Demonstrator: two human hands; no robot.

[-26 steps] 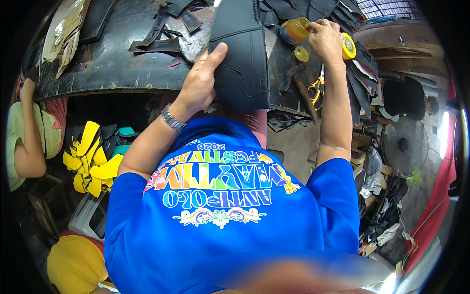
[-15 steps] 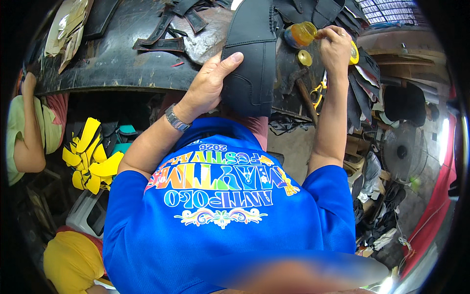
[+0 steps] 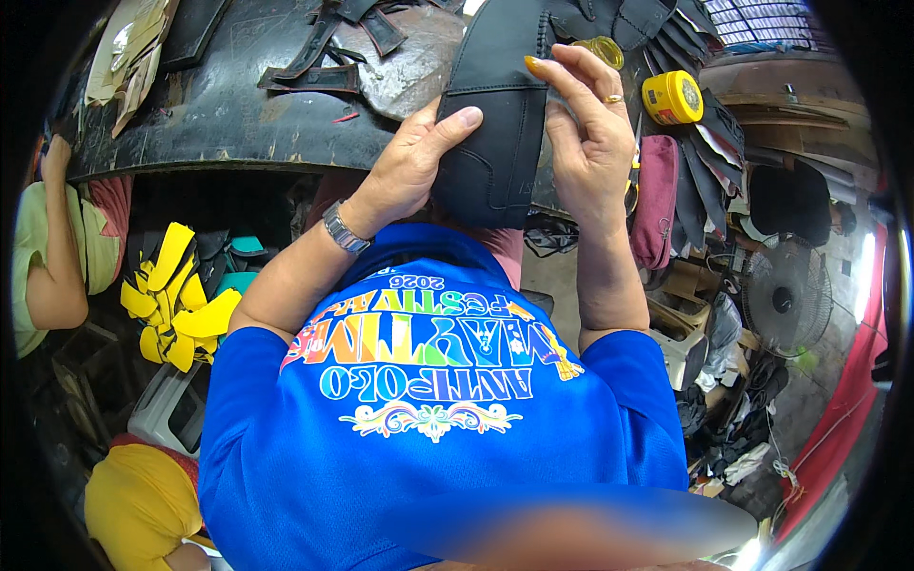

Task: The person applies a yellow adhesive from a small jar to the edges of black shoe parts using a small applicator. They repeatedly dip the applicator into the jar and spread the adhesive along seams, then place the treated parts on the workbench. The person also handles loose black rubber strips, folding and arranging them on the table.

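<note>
My left hand (image 3: 419, 157) grips a black stitched leather shoe upper (image 3: 490, 128) by its left side. The thumb lies on top, and the piece stretches from the table edge toward my lap. Just right of it, my right hand (image 3: 595, 133) is raised with its fingers apart, holding nothing. A dab of yellow-orange paste (image 3: 535, 65) coats the index fingertip, close to the upper's stitched edge. Behind the right hand a glass jar (image 3: 606, 50) of yellow stuff shows only in part.
A yellow tub (image 3: 672, 97) and a maroon pouch (image 3: 655, 202) sit at the right, beside stacked black pieces (image 3: 709, 162). Dark strips (image 3: 319, 52) lie on the black table (image 3: 238, 114). Another person's arm (image 3: 57, 247) is at the far left; a fan (image 3: 785, 295) stands right.
My right hand has left the jar and come left to the shoe upper, with paste now on its fingertip. The left hand keeps its hold; the upper has shifted slightly right.
</note>
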